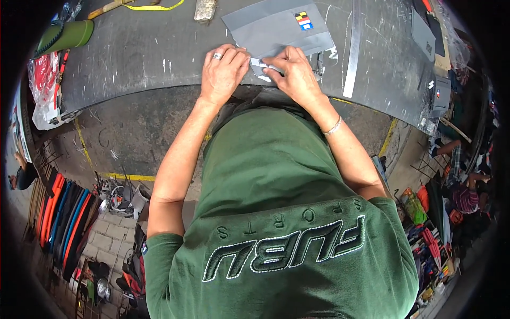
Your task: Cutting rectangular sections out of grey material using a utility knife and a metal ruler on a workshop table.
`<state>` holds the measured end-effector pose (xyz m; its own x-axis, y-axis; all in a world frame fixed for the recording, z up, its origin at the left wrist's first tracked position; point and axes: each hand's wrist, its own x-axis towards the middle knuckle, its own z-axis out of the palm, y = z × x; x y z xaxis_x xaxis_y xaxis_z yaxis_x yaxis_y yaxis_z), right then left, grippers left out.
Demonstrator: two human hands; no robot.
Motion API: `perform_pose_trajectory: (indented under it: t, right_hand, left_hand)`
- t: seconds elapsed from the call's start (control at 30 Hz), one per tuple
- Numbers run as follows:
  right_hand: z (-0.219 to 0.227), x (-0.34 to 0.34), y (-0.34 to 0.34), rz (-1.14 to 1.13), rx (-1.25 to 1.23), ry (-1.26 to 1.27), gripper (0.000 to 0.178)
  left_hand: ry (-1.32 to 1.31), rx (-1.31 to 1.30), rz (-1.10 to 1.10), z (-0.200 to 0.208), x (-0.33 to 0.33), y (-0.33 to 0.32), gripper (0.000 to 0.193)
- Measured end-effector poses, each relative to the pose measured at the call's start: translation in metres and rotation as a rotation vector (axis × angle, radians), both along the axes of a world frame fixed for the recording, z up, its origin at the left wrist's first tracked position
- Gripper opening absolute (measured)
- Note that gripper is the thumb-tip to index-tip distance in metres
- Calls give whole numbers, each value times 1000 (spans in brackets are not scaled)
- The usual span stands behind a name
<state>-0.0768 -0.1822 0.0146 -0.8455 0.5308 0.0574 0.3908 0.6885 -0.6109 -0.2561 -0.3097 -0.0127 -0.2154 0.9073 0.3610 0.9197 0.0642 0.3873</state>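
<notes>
A grey flat sheet [260, 26] with a small multicoloured patch [304, 21] lies on the dark worktable [143, 53]. At its near edge, my left hand [223, 72] is closed, fingers curled and tips down by the sheet's lower left part; whatever they grip is hidden. My right hand [297, 74] pinches a small pale piece [258, 63] between thumb and fingers, just right of my left fingertips. Dark detail at that pinch is too small to name. Beside the right hand lies a small dark metallic object [320, 64], partly covered. Ragged white bits [333, 53] show at the sheet's right corner.
A long metal ruler [353, 58] lies to the right. At the back are a tape-wrapped block [205, 9], a yellow measuring tape [154, 7] and a wooden handle [105, 9]. A green roll [74, 34] sits far left, a grey panel [423, 34] far right.
</notes>
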Motion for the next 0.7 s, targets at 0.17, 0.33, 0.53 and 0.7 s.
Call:
perform_pose_trajectory:
  t: [0.17, 0.33, 0.53, 0.7]
  right_hand:
    - [-2, 0, -1, -17, -18, -13, 27]
    - [-4, 1, -1, -35, 40, 18, 29]
    - [-6, 2, 0, -34, 36, 29, 29]
    - [-7, 2, 1, -16, 52, 35, 29]
  left_hand:
    - [-2, 10, 19, -2, 1, 0, 18]
    - [1, 4, 14, -2, 1, -1, 18]
    - [4, -2, 16, -2, 1, -1, 17]
    - [-14, 9, 22, -5, 2, 0, 18]
